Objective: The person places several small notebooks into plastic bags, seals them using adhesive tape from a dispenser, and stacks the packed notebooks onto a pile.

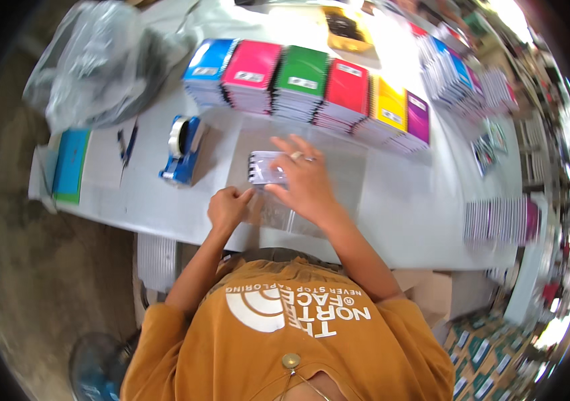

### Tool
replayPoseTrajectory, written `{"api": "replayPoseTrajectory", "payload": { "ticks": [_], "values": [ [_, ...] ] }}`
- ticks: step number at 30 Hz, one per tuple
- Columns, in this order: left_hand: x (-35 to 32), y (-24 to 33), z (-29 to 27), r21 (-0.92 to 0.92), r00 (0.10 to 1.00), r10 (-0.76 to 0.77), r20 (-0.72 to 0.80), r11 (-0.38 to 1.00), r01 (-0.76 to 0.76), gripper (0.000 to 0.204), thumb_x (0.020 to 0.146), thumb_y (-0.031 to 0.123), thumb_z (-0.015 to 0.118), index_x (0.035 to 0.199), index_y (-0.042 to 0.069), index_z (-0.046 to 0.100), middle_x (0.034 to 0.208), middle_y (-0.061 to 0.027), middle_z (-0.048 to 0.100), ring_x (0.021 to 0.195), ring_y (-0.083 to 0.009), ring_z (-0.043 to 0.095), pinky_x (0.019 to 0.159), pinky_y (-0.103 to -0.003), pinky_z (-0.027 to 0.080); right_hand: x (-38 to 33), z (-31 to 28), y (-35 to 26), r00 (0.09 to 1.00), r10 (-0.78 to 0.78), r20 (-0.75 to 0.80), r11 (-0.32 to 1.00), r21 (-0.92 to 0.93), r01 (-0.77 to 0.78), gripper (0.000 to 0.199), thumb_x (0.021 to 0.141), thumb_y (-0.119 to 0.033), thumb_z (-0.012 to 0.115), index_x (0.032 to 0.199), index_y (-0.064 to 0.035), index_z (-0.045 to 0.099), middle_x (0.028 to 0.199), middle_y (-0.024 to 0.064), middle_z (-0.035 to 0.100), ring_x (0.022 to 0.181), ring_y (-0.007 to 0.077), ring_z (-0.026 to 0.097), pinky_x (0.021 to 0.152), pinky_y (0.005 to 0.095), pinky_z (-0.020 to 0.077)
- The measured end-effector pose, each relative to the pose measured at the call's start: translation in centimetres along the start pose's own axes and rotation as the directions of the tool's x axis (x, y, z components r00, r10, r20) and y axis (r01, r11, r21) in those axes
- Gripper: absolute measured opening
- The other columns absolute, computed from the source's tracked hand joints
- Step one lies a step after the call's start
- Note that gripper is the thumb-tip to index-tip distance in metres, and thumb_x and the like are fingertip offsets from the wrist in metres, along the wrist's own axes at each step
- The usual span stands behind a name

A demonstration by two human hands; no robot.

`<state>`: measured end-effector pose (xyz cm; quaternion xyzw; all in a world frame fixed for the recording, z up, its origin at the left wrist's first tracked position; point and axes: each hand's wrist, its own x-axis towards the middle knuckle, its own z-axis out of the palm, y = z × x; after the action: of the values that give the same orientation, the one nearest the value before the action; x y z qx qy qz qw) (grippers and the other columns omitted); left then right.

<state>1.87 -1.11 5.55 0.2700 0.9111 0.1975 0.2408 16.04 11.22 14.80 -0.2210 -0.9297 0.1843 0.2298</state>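
A small white spiral notebook (265, 167) with a black coil lies near the middle of the table. My right hand (306, 175) spans it from the right, thumb on the near side and fingers on the far side, gripping it. Rings show on its fingers. Beneath it spreads a clear plastic bag (332, 200), flat on the tabletop. My left hand (229, 206) is closed in a pinch at the bag's left edge, just short of the notebook; the plastic between its fingertips is hard to see.
Beyond my hands stand stacks of spiral notebooks in blue, pink, green (302, 67), red, yellow and purple. A blue tape dispenser (183, 150) and a pen (130, 146) lie left. A crumpled plastic sack (94, 67) is far left. More notebooks (499, 220) line the right side.
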Motion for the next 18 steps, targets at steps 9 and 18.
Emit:
{"api": "replayPoseTrajectory", "payload": {
  "ticks": [9,18],
  "values": [
    [9.7,-5.2,-2.7,-0.806,0.968,0.238,-0.077,0.556,-0.201,0.060,0.089,0.025,0.053,0.141,0.005,0.032,0.132,-0.0088,0.045,0.118,-0.0182,0.045,0.095,-0.029,0.036,-3.5,-6.2,2.3,0.963,0.259,0.078,0.965,0.009,-0.261,0.062,0.064,-0.009,0.072,0.122,-0.0079,0.050,0.108,0.0131,0.058,0.102,0.0314,0.056,0.089,0.0422,0.0415],
    [7.9,-2.4,0.8,-0.053,0.692,0.711,-0.127,0.692,-0.720,0.073,0.088,0.039,0.059,0.143,0.001,0.028,0.148,-0.0224,0.025,0.138,-0.0354,0.022,0.112,-0.044,0.016,-25.5,-11.5,13.9,0.722,0.529,-0.445,0.668,-0.307,-0.678,0.054,0.068,0.002,0.063,0.118,-0.0119,0.048,0.128,0.0121,0.046,0.123,0.0342,0.042,0.101,0.0430,0.0345]
  ]
}}
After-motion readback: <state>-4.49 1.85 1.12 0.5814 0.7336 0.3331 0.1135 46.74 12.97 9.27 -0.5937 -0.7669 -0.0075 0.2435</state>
